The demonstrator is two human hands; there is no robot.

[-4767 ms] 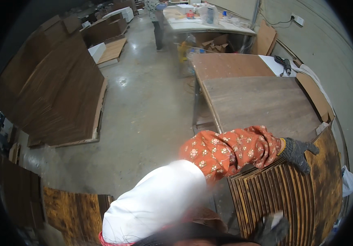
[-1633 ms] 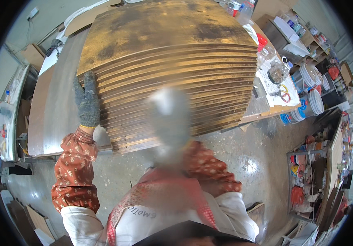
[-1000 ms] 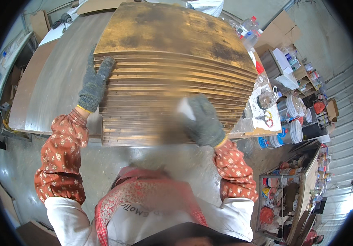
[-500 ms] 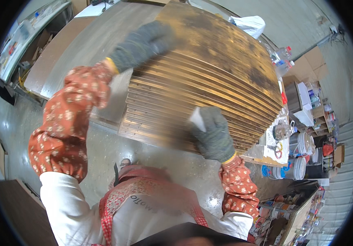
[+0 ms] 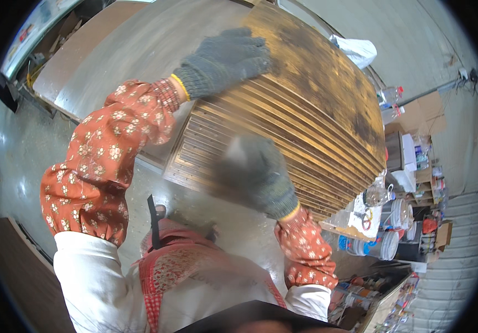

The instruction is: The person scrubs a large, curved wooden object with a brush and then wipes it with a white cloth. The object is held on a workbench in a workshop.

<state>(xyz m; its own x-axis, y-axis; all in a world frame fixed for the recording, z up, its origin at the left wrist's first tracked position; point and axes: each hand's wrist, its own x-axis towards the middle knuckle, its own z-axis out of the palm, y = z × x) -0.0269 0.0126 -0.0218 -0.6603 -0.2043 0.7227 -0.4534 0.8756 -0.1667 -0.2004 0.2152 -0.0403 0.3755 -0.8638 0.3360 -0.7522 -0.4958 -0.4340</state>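
Note:
A stack of long brown-gold panels (image 5: 328, 72) with stepped, grooved edges lies across the bench in front of me. My left hand (image 5: 225, 62), in a grey-green knit glove, rests flat with fingers stretched on the top panel's left end. Over the stepped edges (image 5: 305, 161), close to the near side, is my gloved right hand (image 5: 258, 175), its fingers smeared by motion. It is closed round a small white pad (image 5: 243, 147), which shows only as a pale blur, so its exact kind is unclear.
A grey worktop (image 5: 156, 41) extends to the left of the stack. On the right are clear plastic bottles (image 5: 390, 95), a clear jug (image 5: 376, 195) and white buckets (image 5: 386, 244). A white bag (image 5: 358, 51) sits behind the stack. Shelves of small items (image 5: 369, 294) stand lower right.
My right hand has swept left along the stepped edges with the white pad. My left hand has shifted right and lies flat on the top panel. The whole view has turned slightly.

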